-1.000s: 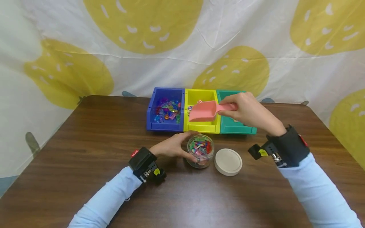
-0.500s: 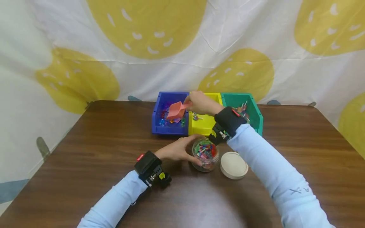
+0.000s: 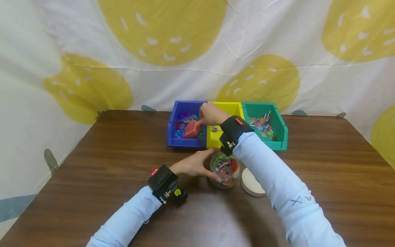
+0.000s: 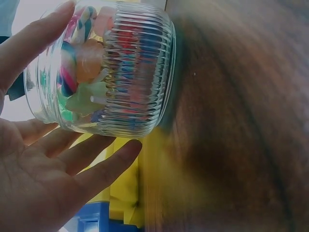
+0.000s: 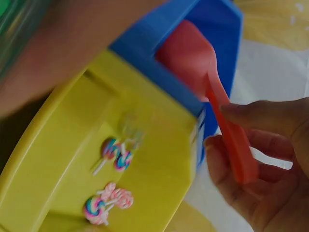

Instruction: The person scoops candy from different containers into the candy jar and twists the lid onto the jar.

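My left hand (image 3: 195, 164) holds a ribbed glass jar (image 3: 224, 168), thumb on one side and fingers spread along the other. Colourful lollipop charms (image 4: 77, 72) and other small pieces fill the jar. My right hand (image 3: 212, 114) grips a pink scoop (image 3: 192, 129) by its handle (image 5: 236, 145). The scoop's blade dips into the blue bin (image 3: 185, 142), in among shiny, coloured plastic gems (image 3: 181, 126). In the right wrist view the bin wall hides part of the blade.
Against the blue bin stand a yellow bin (image 3: 216, 141) with a few lollipop charms (image 5: 108, 205) and a green bin (image 3: 279, 145) with more charms (image 3: 262, 124). A white lid (image 3: 251, 184) lies right of the jar, partly behind my right sleeve. A patterned curtain hangs behind the table.
My right hand has carried the scoop left from above the yellow bin to the blue bin and lowered it among the gems. The left hand keeps holding the jar.
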Tool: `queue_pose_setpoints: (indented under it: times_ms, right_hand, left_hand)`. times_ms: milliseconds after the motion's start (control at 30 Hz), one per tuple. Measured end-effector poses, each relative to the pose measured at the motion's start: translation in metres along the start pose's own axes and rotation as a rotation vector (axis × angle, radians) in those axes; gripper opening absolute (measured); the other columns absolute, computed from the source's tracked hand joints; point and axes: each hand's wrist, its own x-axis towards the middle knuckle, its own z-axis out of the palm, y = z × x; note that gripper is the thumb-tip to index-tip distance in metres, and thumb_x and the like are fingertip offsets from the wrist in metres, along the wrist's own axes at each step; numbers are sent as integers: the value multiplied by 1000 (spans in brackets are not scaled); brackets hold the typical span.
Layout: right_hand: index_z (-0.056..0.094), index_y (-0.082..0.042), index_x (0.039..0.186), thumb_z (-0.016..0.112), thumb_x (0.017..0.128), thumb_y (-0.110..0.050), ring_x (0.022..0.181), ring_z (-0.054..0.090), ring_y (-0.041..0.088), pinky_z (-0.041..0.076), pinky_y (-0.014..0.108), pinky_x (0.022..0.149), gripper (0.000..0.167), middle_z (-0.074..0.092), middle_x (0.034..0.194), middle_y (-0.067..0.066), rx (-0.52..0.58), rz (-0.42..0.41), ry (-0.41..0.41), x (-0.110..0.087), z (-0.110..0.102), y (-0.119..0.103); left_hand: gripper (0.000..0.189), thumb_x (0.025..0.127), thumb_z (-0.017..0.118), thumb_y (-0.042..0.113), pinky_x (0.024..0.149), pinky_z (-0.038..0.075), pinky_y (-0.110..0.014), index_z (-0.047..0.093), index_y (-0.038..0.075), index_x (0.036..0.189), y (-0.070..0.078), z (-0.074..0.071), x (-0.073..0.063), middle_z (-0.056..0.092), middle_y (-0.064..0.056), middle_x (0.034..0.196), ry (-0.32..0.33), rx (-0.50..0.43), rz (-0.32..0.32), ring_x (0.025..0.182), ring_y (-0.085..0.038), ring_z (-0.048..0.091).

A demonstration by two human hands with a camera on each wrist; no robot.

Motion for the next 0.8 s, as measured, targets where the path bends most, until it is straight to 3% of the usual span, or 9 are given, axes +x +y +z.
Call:
queue_pose_setpoints:
  times_ms: [100,200,400,467,567,667,800]
  right_hand:
    - [65,0,87,68,79,-24,65,55,20,48,27,59,25,61,76,8,-5,90,-87,-18,-16,-15]
    - [64,3,87,65,81,-19,62,52,21,45,26,56,23,59,74,10,14,95,-93,-38,-30,-25]
    - [54,7,113,59,85,-20,97,54,31,45,37,86,39,56,112,21,54,74,-64,-74,-59,-23]
    - [51,7,117,58,86,-21,103,52,34,43,40,88,43,53,117,23,67,67,-19,-92,-69,-18]
    - [52,6,115,59,86,-19,100,52,34,45,41,84,39,54,113,23,80,41,70,-128,-79,-8]
    - [57,6,108,60,85,-14,88,57,30,49,38,75,30,59,99,20,64,-32,114,-162,-78,3]
    - [61,5,99,63,83,-17,74,57,21,49,31,65,27,61,85,12,78,-125,56,-198,-52,10]
  left_hand:
    - [80,73,73,24,103,31,-36,29,7,137,-1,0,1,45,-8,131,-7,-3,11,121,-20,41]
    - [78,74,73,23,102,32,-37,29,8,137,-2,-1,1,45,-8,131,-11,-20,20,120,-19,41]
    - [78,72,75,21,101,32,-37,32,8,135,-1,-1,2,47,-7,129,3,6,26,119,-19,41]
    - [78,72,75,23,101,33,-38,32,8,135,-1,0,2,48,-7,128,0,5,25,119,-20,42]
    - [77,72,75,24,100,34,-38,32,9,135,1,-1,3,48,-6,127,-8,-10,29,120,-20,42]
    - [77,73,74,25,101,33,-39,32,10,135,3,-3,4,48,-6,126,-5,-11,38,120,-21,41]
    - [77,72,74,26,101,32,-39,32,10,135,5,-6,4,49,-5,126,-4,-2,39,118,-19,41]
